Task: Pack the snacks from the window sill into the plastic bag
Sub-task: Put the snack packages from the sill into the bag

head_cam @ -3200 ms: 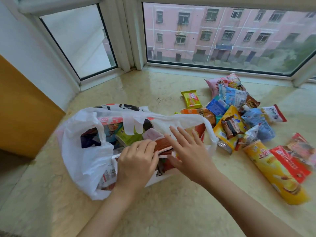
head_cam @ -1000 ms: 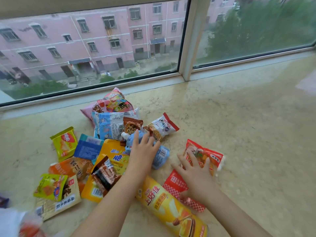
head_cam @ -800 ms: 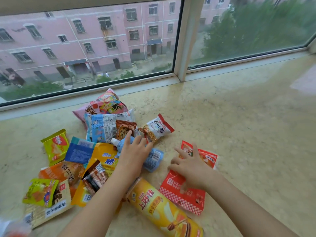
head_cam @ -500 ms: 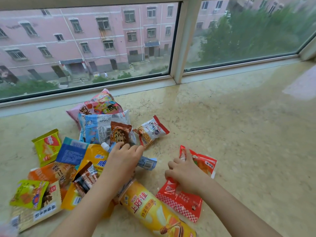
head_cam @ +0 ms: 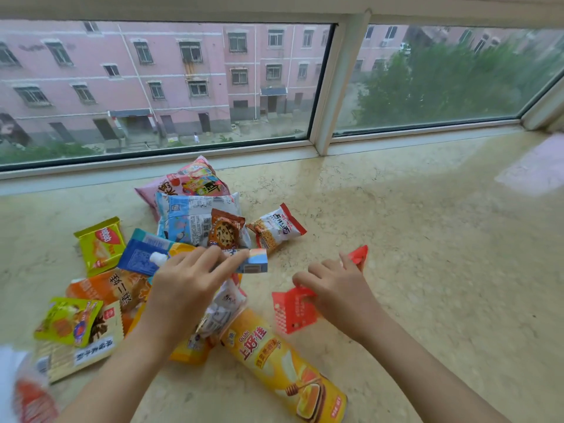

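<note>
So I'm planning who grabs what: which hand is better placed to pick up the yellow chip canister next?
Probably neither at once: both are occupied. The left hand holds a blue spouted pouch; the right hand holds red packets. The yellow chip canister lies between the forearms, top end nearer the left.

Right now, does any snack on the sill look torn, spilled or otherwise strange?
Nothing looks torn or spilled. The snacks lie in a loose, overlapping heap, and the yellow chip can lies on its side. The left hand grips a blue pouch; the right hand gathers red packets.
</note>
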The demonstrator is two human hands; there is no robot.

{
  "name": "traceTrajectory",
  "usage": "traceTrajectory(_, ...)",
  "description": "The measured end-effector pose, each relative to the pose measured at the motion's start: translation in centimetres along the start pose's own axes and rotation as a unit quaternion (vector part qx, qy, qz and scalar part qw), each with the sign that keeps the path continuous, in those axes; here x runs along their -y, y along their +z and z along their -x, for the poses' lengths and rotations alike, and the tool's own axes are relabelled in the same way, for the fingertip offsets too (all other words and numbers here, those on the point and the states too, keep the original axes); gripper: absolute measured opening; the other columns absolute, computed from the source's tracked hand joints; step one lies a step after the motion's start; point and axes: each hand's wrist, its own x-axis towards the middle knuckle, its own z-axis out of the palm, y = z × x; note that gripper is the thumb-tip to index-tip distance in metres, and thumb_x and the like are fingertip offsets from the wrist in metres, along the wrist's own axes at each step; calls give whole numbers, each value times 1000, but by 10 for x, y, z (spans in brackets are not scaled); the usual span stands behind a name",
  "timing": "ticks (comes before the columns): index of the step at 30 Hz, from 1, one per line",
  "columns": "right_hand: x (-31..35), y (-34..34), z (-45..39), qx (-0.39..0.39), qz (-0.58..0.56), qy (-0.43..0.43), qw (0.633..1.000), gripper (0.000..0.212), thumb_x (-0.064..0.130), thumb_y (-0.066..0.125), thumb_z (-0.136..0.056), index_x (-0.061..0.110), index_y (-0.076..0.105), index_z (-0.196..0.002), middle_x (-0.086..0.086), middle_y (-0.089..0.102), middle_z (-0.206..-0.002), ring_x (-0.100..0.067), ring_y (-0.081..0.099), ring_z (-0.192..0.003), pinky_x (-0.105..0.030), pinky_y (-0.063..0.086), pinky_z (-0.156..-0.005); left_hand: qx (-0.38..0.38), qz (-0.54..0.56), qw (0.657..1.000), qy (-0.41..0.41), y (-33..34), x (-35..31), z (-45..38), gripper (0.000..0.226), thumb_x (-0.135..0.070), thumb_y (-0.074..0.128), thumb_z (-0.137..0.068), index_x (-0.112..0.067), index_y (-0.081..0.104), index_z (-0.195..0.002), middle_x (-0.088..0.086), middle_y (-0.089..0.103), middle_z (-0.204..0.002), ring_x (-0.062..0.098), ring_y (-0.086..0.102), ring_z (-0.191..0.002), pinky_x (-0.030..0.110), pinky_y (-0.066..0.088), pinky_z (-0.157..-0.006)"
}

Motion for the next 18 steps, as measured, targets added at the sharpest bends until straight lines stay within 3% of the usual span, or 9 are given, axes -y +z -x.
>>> traceTrajectory(4, 25, -11, -2, -110, -3, 15, 994, 15, 19, 70, -84, 23, 59, -93, 3, 61, -77, -25, 61, -71, -51, 50, -79, -61, -18, 998, -2, -32, 12, 22, 40, 3, 45, -92, -16, 69, -118, 4, 67, -82, 26, 64, -66, 34, 48, -53)
traceTrajectory(7, 55, -22, -3, -167, 2, -16, 986, 20, 15, 66, -85, 24, 60, -101, 3, 66, -85, -23, 66, -77, -55, 48, -87, -102, -29, 994, -17, -61, 18, 47, 46, 1, 32, -99, -18, 69, -119, 3, 68, -83, 26, 64, -66, 34, 45, -52)
traceTrajectory(10, 87, -35, -5, -214, -1, -49, 976, 24, 14, 66, -86, 25, 56, -105, 2, 70, -91, -22, 68, -81, -54, 48, -88, -129, -27, 991, -32, -90, 22, 77, 43, 5, 46, -94, -22, 65, -122, 2, 71, -90, 25, 66, -71, 35, 48, -52)
traceTrajectory(18, 188, -76, -7, -269, -73, -122, 952, 21, 14, 69, -88, 22, 61, -106, -1, 72, -102, -25, 69, -94, -46, 51, -80, -157, -22, 985, -63, -179, 32, 162, 39, 1, 54, -94, -24, 67, -121, 1, 72, -104, 23, 69, -79, 34, 53, -60)
